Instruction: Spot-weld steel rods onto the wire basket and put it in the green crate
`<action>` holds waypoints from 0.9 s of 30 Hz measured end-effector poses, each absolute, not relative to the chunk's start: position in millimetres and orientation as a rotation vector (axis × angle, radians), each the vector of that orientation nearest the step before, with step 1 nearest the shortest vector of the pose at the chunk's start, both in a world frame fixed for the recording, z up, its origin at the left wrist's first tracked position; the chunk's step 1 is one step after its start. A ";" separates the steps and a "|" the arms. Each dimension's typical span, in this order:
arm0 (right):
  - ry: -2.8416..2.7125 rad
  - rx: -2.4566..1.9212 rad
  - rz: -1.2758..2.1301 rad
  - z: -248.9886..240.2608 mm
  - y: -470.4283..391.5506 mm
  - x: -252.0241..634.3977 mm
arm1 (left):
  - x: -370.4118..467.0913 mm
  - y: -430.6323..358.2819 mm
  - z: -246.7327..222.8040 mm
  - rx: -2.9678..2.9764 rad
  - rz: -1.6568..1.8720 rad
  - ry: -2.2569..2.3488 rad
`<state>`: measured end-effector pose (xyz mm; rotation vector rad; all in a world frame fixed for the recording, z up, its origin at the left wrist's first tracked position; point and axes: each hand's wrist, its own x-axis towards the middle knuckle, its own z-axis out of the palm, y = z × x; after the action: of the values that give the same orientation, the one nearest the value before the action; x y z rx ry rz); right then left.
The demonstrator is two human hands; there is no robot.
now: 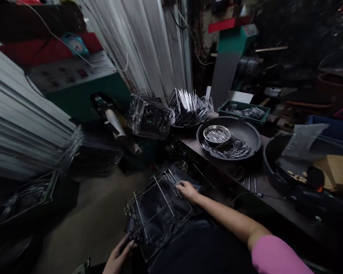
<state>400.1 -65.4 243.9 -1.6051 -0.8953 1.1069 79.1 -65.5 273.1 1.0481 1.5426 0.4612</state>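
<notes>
A rectangular rack of thin metal wire (167, 204) lies tilted over my lap, above a dark apron. My right hand (188, 191) is closed on its far right edge, thumb and fingers pinching the wire. At the near left corner, my left hand (121, 253) has its fingers curled at the rack's edge; some of them are hidden below the wire. A welding machine (87, 82), green with a red top, stands ahead on the left, its arm and electrode reaching toward the rack.
Stacked wire racks (148, 116) sit beyond the machine arm, and another stack (88, 152) is at left. On the bench stand a round black pan (250, 133), a metal bowl (217, 129) of short rods, and a green crate (263, 118). A second pan (270, 167) holds a cardboard box.
</notes>
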 end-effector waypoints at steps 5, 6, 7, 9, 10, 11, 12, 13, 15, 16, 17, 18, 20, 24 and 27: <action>-0.809 -1.524 1.168 246.8 -53.6 406.6 | 92.6 -20.8 280.0 0.951 0.705 1.458; -0.801 -1.511 1.185 247.7 -51.6 408.3 | 98.3 -10.8 278.6 0.953 0.739 1.466; -0.793 -1.500 1.204 248.7 -49.8 410.0 | 103.8 -1.1 276.6 0.955 0.747 1.484; -0.775 -1.482 1.242 250.0 -47.2 412.5 | 112.7 15.6 272.2 0.966 0.722 1.525; -0.763 -1.476 1.262 250.2 -46.4 413.2 | 115.7 22.2 270.4 0.981 0.701 1.532; -0.749 -1.472 1.282 250.2 -45.9 413.4 | 117.7 27.7 269.0 0.998 0.684 1.528; -0.734 -1.469 1.299 249.9 -45.7 413.2 | 118.9 32.3 267.9 1.015 0.672 1.515; -0.720 -1.468 1.314 249.5 -45.6 412.8 | 119.3 36.2 266.9 1.029 0.666 1.495; -0.698 -1.468 1.343 249.0 -45.5 411.3 | 118.9 43.3 264.0 1.035 0.663 1.470; -0.691 -1.469 1.356 249.0 -45.3 410.6 | 118.3 46.6 261.6 1.025 0.667 1.467; -0.688 -1.471 1.369 249.4 -45.1 410.0 | 117.7 49.8 258.5 1.013 0.670 1.467; -0.688 -1.474 1.381 250.0 -44.7 409.5 | 117.1 52.7 254.8 0.997 0.673 1.468; -0.687 -1.483 1.394 251.6 -43.8 409.1 | 116.3 57.2 246.9 0.958 0.677 1.471; -0.700 -1.533 1.365 251.5 -41.9 409.2 | 117.7 61.4 235.1 0.913 0.685 1.479; -0.732 -1.582 1.297 247.5 -40.5 408.5 | 121.2 62.6 231.3 0.907 0.718 1.533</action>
<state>408.5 -40.5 247.5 -1.5821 -0.7315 1.2968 121.2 62.6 231.3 0.9067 1.5329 0.7175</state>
